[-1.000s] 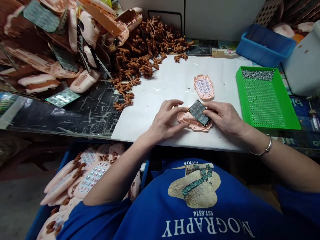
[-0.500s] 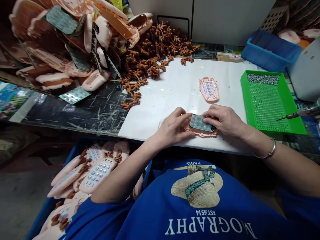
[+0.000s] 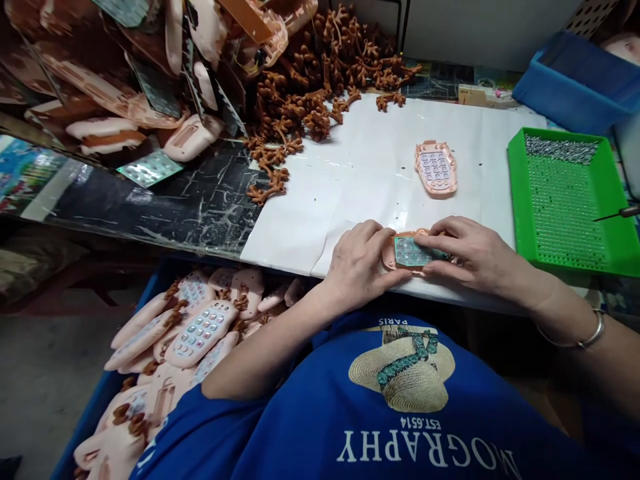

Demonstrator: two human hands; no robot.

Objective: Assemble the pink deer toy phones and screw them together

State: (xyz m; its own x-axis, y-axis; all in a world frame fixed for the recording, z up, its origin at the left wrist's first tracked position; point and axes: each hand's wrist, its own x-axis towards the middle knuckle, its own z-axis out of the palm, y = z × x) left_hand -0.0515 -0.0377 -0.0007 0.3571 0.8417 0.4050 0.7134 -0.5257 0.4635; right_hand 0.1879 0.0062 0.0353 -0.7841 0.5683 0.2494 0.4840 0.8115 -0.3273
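Near the front edge of the white work sheet lies a pink toy-phone shell half (image 3: pixel 389 261) with a green circuit board (image 3: pixel 411 252) in it. My left hand (image 3: pixel 357 260) grips the shell's left end between thumb and fingers. On the other side, my right hand (image 3: pixel 475 257) pinches the right end, its fingers over the board and its thumb at the near edge; that end is partly hidden. Farther back on the sheet rests another pink shell half (image 3: pixel 436 169) with a keypad showing, touched by neither hand.
A green tray (image 3: pixel 520 200) of small screws stands at right, a screwdriver tip (image 3: pixel 627 212) above it. Behind is a blue bin (image 3: pixel 575 87). Brown antler-shaped parts (image 3: pixel 320 100) and pink shells (image 3: pixel 195 137) are heaped at left. Finished-looking toy phones (image 3: pixel 203 333) fill a box below.
The view has shifted, so the table's things sit differently in frame. Both hands stay on the shell; the board now lies more level, and my right thumb has come to the near edge.
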